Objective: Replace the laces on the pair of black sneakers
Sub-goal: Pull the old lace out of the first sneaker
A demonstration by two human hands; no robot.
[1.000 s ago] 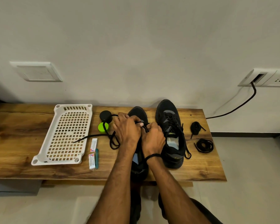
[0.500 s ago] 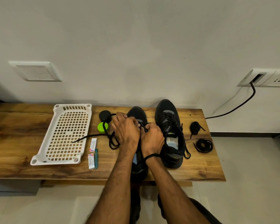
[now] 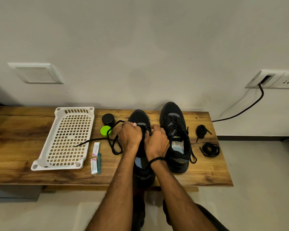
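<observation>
Both my hands sit on top of the near sneaker (image 3: 139, 116), over its lacing, so only its rounded toe and part of its heel opening show past my knuckles. My left hand (image 3: 129, 134) is curled tight and pinches the lace (image 3: 114, 144) – a thin, round black cord that leaves my fingers, drops into loose loops just left of the near sneaker and trails farther left until its tip lies on the tray (image 3: 57, 166). My right hand (image 3: 157, 140) is curled too, fingers closed on the near sneaker's upper by the eyelets; whether it also pinches lace I cannot tell, since my fingertips are hidden behind the backs of my hands.

The near sneaker's eyelets and tongue are covered, and its heel hangs past the edge of the bench (image 3: 207, 172), lost in shadow between my forearms. The second sneaker (image 3: 173, 117) stands just right of the near sneaker, matte black with grey panels, laced. Farther right of it lie two coiled black laces (image 3: 209, 149) – one a flat ring, one a tight bundle. The tray is white plastic with a square grid of holes; the bench is grained brown wood.
</observation>
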